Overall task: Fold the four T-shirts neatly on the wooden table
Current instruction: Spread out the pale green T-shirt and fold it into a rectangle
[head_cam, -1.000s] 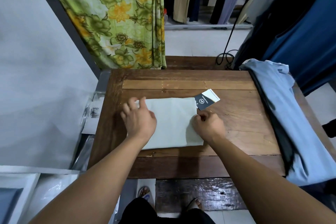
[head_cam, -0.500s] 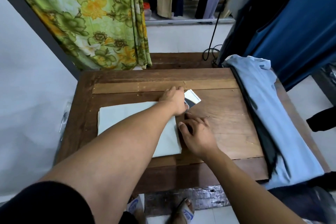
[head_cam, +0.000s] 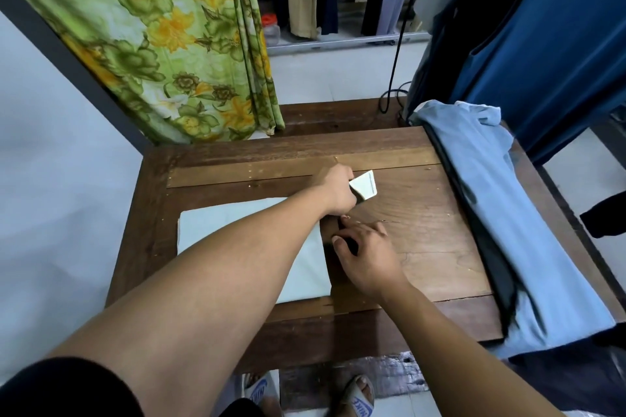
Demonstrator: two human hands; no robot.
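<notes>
The left hand (head_cam: 335,193) pinches the white-and-black card tag (head_cam: 365,185); the right hand (head_cam: 367,259) lies relaxed, empty, beside the folded pale-green cotton T-shirt (head_cam: 305,274). It looks soft and limp; I'd lift it from underneath.

Bare table (head_cam: 423,247) lies between the folded T-shirt (head_cam: 237,223) and the blue shirt pile (head_cam: 508,230) at right.

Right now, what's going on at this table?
A person is folding T-shirts. One pale green T-shirt lies folded flat on the wooden table. The left hand reaches across it and grips the hang tag at its far right corner, while the right hand rests open on the wood beside the shirt's right edge. A light blue shirt lies unfolded over a dark garment along the table's right side.
</notes>
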